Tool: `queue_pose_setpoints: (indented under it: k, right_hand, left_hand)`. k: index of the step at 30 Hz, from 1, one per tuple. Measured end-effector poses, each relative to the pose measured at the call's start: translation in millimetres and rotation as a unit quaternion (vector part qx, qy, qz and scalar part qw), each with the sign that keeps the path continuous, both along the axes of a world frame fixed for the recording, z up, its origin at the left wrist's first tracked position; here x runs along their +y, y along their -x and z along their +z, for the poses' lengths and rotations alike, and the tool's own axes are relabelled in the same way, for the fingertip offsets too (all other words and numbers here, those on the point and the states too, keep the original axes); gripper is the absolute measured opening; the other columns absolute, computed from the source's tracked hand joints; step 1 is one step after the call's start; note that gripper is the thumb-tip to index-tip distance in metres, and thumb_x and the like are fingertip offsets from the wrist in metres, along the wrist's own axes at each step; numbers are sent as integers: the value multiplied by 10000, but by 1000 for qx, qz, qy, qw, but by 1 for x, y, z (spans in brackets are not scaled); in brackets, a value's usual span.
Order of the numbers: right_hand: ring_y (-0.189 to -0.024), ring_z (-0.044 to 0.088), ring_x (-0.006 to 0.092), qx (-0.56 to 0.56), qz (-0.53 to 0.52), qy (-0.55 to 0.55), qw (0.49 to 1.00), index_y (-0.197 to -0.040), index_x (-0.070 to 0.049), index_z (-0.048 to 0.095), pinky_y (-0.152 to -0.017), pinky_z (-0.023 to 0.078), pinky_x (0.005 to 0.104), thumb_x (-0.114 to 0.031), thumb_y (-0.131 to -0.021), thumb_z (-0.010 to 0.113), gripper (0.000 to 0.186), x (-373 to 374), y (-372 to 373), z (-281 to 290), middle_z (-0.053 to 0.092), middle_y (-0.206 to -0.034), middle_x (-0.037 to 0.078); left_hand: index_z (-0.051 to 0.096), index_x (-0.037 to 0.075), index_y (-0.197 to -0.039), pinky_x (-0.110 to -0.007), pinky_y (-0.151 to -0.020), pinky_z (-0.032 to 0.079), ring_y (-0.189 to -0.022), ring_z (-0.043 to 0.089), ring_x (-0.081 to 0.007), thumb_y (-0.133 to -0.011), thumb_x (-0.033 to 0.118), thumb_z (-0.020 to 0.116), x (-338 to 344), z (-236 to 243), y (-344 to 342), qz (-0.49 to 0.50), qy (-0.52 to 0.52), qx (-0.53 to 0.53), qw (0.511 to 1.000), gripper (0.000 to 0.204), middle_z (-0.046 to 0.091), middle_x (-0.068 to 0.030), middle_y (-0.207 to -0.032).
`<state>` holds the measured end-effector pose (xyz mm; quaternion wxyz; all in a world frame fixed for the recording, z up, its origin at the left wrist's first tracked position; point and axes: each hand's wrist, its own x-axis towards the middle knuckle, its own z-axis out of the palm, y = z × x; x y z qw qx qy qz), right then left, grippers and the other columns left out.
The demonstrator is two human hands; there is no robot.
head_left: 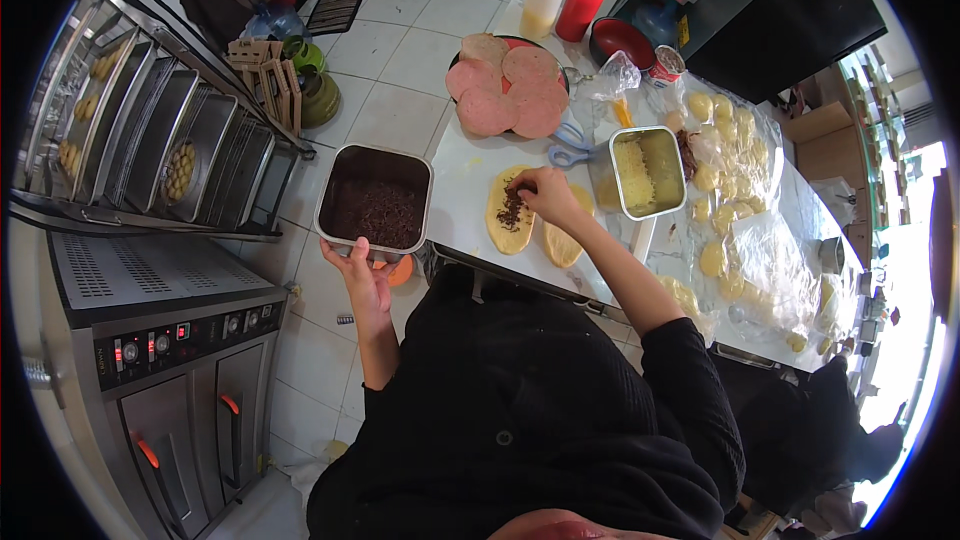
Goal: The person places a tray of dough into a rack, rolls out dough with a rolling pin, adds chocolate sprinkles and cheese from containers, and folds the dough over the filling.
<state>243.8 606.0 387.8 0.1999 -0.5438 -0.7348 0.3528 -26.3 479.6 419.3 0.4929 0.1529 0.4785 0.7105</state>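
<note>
My left hand (364, 278) grips a square metal tub (424, 202) of dark chocolate sprinkles, held left of the counter. My right hand (540, 190), fingers pinched together, is over an oval of flattened dough (499, 230) with a line of sprinkles along its middle; whatever is between the fingertips is too small to make out. A second dough piece (561, 246) lies partly behind my right wrist. To its right stands a metal tub (676, 172) of grated pale yellow food. Blue-handled scissors (566, 156) lie above the dough, near pink meat slices (485, 110) on a round plate.
Squeeze bottles (584, 2), a red bowl (615, 40) and several dough balls (712, 265) under plastic occupy the white counter (462, 220). At left are a steel appliance (160, 290) and a rack of trays (205, 155). Gas cylinders (318, 98) stand on the floor behind.
</note>
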Motion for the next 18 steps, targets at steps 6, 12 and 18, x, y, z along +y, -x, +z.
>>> queue_pose_setpoints:
  k: [6, 12, 18]
  right_hand:
    - [-677, 622, 260, 6, 5, 6, 1000, -787, -36, 660, -668, 492, 333, -3, -610, 604, 188, -3, 3, 5, 637, -733, 143]
    - [-670, 618, 257, -17, 85, 38, 995, -770, -40, 663, -662, 492, 332, -22, -605, 614, 173, -22, 5, 9, 638, -724, 124]
    - [-679, 616, 272, -25, 1, -3, 1000, -779, -33, 660, -672, 490, 342, 8, -628, 583, 175, 0, 2, 2, 634, -734, 136]
  left_hand:
    - [38, 234, -1335, -462, -697, 487, -1085, 384, -268, -795, 214, 593, 0, 2, -2, 6, 5, -8, 1000, 775, 270, -109, -1270]
    - [37, 234, -1336, -442, -681, 491, -1063, 396, -258, -794, 212, 597, 1, 1, 0, 12, 15, -4, 1000, 779, 281, -105, -1267]
    - [31, 230, -1339, -418, -668, 499, -1057, 405, -252, -797, 219, 596, 4, 2, -1, 19, 9, 7, 1000, 782, 287, -103, -1266]
